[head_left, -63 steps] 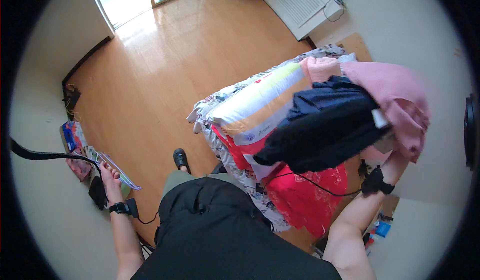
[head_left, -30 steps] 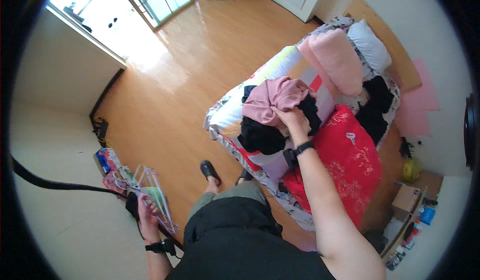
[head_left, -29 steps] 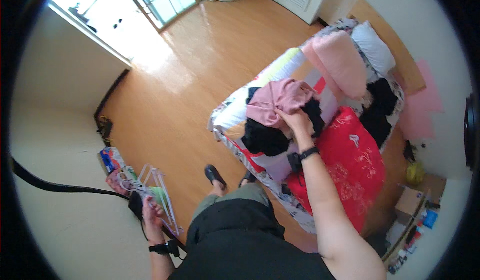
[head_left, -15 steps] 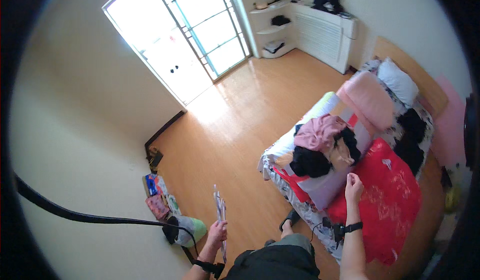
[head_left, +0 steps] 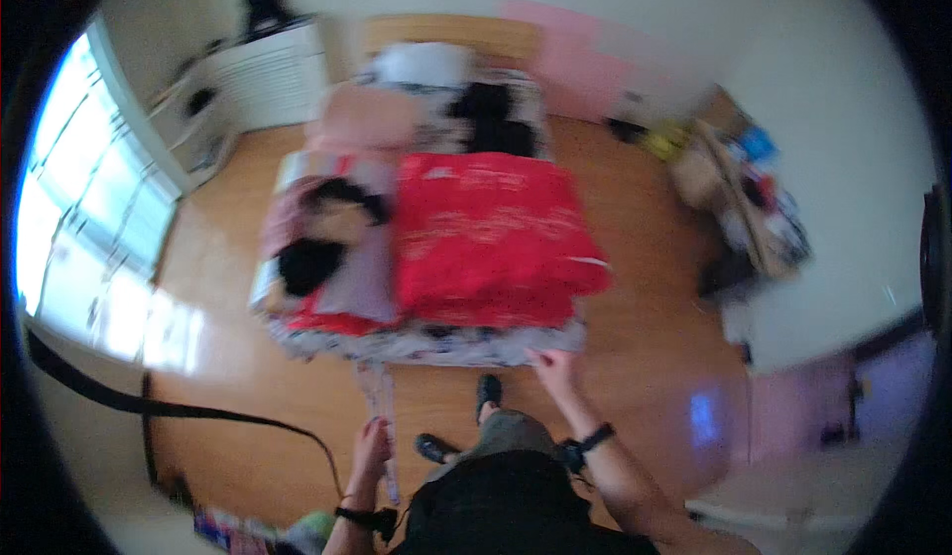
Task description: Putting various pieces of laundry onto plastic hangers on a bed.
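My left hand (head_left: 372, 444) is closed round a bunch of thin whitish hangers (head_left: 377, 396), seen edge-on and blurred, upright beside the bed's foot. My right hand (head_left: 557, 371) hovers by the bed's near right corner, fingers drawn together, with nothing visible in them. On the bed (head_left: 476, 348) a red patterned quilt (head_left: 486, 238) covers the right part. To its left lies a heap of clothes with a black garment (head_left: 309, 263), a tan piece (head_left: 339, 223) and a pink one (head_left: 290, 213).
A folded pink blanket (head_left: 369, 117), a white pillow (head_left: 423, 63) and black clothing (head_left: 491, 123) lie toward the headboard (head_left: 451, 31). Cardboard boxes (head_left: 702, 173) with mixed goods stand right of the bed. A black cable (head_left: 198, 411) crosses the left side.
My view has swung to the right, bringing the bed to the middle and the boxes into sight. The hangers stay in my left hand; my right hand is now beside the bed's foot.
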Action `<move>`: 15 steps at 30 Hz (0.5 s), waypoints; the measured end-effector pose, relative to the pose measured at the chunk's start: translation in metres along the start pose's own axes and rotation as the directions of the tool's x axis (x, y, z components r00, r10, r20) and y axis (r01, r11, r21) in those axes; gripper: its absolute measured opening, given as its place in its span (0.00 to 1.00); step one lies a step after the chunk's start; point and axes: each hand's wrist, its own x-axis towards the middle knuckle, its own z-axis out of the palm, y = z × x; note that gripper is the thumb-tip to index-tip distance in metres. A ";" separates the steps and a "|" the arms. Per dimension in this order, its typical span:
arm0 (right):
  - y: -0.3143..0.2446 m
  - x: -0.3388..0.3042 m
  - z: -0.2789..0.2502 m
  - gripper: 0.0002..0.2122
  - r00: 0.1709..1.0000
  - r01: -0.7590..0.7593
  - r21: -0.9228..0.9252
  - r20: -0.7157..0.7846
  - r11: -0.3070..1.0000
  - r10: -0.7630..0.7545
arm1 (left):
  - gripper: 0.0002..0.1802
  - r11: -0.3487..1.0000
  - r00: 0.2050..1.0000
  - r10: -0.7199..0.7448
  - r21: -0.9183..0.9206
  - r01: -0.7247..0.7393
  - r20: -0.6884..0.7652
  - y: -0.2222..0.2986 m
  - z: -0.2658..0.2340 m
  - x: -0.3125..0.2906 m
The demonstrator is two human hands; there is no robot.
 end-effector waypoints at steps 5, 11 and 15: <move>0.038 -0.031 -0.065 0.23 0.978 -0.176 -0.106 -0.132 0.979 0.161 | 0.13 0.994 0.979 -0.012 0.106 -0.010 0.205 0.010 0.085 -0.006; 0.113 -0.063 -0.146 0.19 0.930 -0.347 -0.099 0.089 0.933 0.356 | 0.12 0.984 0.961 -0.079 0.175 0.033 0.264 -0.011 0.215 -0.013; 0.171 -0.076 -0.203 0.15 0.949 -0.294 -0.005 0.120 0.956 0.293 | 0.14 0.983 0.892 -0.060 -0.127 0.130 0.449 -0.024 0.324 -0.019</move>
